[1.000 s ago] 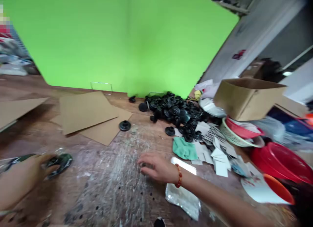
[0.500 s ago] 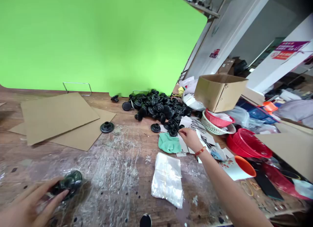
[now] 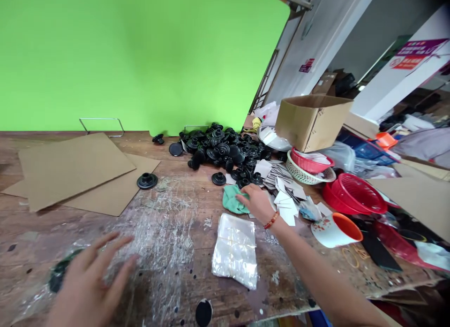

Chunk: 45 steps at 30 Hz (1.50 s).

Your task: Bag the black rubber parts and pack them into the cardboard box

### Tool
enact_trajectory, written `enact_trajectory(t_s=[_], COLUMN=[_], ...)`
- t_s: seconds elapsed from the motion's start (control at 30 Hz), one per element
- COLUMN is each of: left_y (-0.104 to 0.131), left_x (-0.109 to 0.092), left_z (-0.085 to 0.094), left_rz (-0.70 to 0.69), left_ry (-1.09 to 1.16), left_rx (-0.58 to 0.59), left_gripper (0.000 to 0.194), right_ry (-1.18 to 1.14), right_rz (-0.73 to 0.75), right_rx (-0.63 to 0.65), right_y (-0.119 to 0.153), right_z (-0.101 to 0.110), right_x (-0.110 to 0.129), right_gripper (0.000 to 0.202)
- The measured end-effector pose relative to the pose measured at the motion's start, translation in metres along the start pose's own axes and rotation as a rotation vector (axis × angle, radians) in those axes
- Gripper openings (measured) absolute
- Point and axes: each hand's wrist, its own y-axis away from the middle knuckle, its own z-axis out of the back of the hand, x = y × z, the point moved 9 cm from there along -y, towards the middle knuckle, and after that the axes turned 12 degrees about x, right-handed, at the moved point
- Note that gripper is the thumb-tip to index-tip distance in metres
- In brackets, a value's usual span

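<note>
Your left hand (image 3: 93, 282) is blurred over the table (image 3: 168, 275), fingers spread apart, nothing seen between them; a bagged black disc (image 3: 59, 273) lies just beside it, partly hidden. Your right hand (image 3: 259, 204) is at the green cloth (image 3: 232, 199), fingertips over its right edge; cannot tell whether they pinch it. Cloth looks soft, light; a gathered fold should give you good hold. Disc looks stiff, its film probably slippery: best gripped across the rim. Clear bags (image 3: 235, 252) nearer you look limp, slick; take an edge.
</note>
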Motion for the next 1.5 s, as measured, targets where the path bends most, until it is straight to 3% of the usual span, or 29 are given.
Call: enact_trajectory(t_s=[0.1, 0.2, 0.4, 0.47, 0.53, 0.6, 0.73, 0.87, 0.93, 1.0, 1.1, 1.17, 1.23, 1.3, 1.4, 1.5], left_y=[0.001, 0.005, 0.014, 0.016, 0.017, 0.016, 0.015, 0.02, 0.024, 0.026, 0.026, 0.024, 0.023, 0.023, 0.027, 0.037], left_x=[-0.047, -0.069, -0.06, -0.055, -0.054, -0.058, -0.068, -0.058, -0.049, -0.045, -0.052, -0.066, -0.081, -0.088, -0.073, -0.042], left_z=[-0.037, -0.062, -0.071, -0.072, -0.074, -0.076, -0.079, -0.087, -0.091, -0.092, -0.087, -0.082, -0.079, -0.079, -0.079, -0.074], left_rz=[-0.11, -0.162, -0.142, -0.11, -0.079, -0.068, -0.08, -0.003, 0.067, 0.131, 0.174, 0.16, 0.134, 0.155, 0.303, 0.486], left_ry=[0.121, 0.184, 0.249, 0.284, 0.319, 0.351, 0.408, 0.476, 0.547, 0.641, 0.777, 0.886, 1.061, 1.235, 1.285, 1.227], left_rx=[0.113, 0.204, 0.214, 0.218, 0.223, 0.23, 0.268, 0.325, 0.358, 0.378, 0.394, 0.412, 0.451, 0.479, 0.453, 0.333], left_gripper=[0.028, 0.024, 0.022, 0.021, 0.021, 0.02, 0.02, 0.021, 0.022, 0.023, 0.024, 0.025, 0.039, 0.044, 0.026, 0.04], right_ry=[-0.041, -0.112, -0.199, -0.261, -0.326, -0.328, -0.182, -0.19, -0.195, -0.204, -0.302, -0.452, -0.594, -0.663, -0.759, -0.972], right_rz=[0.08, 0.137, 0.022, 0.051, 0.134, 0.206, 0.182, 0.207, 0.208, 0.183, 0.14, 0.18, 0.27, 0.342, 0.332, 0.289], right_rx=[0.088, 0.133, 0.007, 0.094, 0.203, 0.221, 0.032, -0.072, -0.134, -0.266, -0.434, -0.295, -0.013, 0.171, 0.2, 0.257], right_y=[0.014, 0.019, 0.043, 0.059, 0.076, 0.09, 0.103, 0.107, 0.11, 0.117, 0.127, 0.12, 0.112, 0.109, 0.103, 0.098], right_z=[-0.015, -0.009, 0.05, 0.042, 0.021, 0.001, -0.019, -0.018, -0.001, 0.028, 0.068, 0.065, 0.039, 0.012, -0.015, -0.034], right_x=[0.015, 0.015, -0.024, -0.015, 0.006, 0.027, 0.038, 0.039, 0.043, 0.049, 0.066, 0.091, 0.128, 0.162, 0.186, 0.199], right_gripper=[0.017, 0.017, 0.018, 0.016, 0.015, 0.013, 0.011, 0.016, 0.019, 0.017, 0.015, 0.013, 0.014, 0.01, 0.013, 0.02])
